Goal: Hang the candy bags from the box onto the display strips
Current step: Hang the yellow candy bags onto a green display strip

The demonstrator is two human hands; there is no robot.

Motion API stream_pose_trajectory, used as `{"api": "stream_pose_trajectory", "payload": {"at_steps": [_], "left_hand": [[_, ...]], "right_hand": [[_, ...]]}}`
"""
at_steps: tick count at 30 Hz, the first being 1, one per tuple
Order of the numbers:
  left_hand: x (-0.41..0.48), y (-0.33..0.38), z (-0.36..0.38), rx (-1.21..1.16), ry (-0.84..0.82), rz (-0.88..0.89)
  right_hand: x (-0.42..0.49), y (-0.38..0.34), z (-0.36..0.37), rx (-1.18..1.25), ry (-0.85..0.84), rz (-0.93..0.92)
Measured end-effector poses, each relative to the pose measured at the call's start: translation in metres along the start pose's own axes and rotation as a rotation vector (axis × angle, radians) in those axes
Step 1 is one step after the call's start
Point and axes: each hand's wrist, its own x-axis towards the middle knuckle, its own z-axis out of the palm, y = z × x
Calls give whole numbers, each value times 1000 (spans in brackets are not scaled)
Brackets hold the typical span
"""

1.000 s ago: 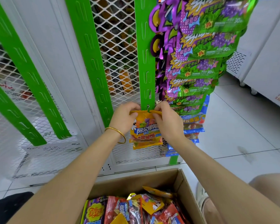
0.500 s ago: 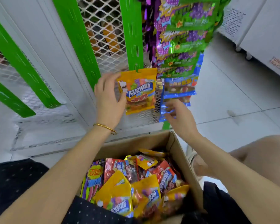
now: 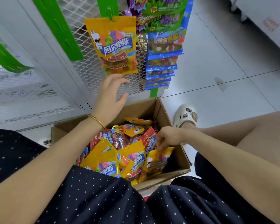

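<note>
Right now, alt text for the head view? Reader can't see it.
Seen from above, a person's right hand pinches a yellow candy bag in a cardboard box full of candy bags, while the open left hand hovers just below a yellow bag hanging on a green display strip. Green and blue bags hang alongside on the right.

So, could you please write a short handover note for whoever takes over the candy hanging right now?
Left hand: open, in the air just below the hung yellow candy bag, holding nothing.
Right hand: in the cardboard box, fingers pinching the top edge of another yellow bag.
Done: one yellow bag hangs on the green display strip; the green-purple bags and blue bags hang on the strip beside it.
Left: the box holds many more yellow and red bags to hang.
</note>
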Motion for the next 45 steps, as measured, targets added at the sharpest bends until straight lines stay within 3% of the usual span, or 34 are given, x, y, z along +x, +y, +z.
{"api": "stream_pose_trajectory", "payload": {"at_steps": [3, 7, 9, 16, 20, 24, 26, 30, 38, 45], "left_hand": [[-3, 7, 4, -19, -178, 1], [-15, 14, 12, -44, -617, -125], [-19, 11, 14, 1, -690, -158], [7, 11, -24, -85, -329, -184], [33, 18, -58, -164, -224, -204], [86, 32, -101, -177, 200, -115], [115, 42, -115, -196, 325, -85], [157, 54, -123, -181, 360, -69], [163, 59, -127, -181, 258, -63], [155, 67, -133, -232, 202, -92]], "right_hand": [[-5, -11, -16, 53, 42, -62], [-15, -27, -43, 119, 157, -125], [-20, -37, -56, 175, 232, -162], [-29, -63, -98, 405, 518, -243], [-25, -81, -125, 535, 760, -263], [-35, -109, -161, 437, 889, -382], [-41, -122, -175, 368, 956, -413], [-41, -140, -200, 317, 1170, -453], [-19, -168, -206, 329, 1625, -488], [-4, -179, -213, 195, 1854, -466]]}}
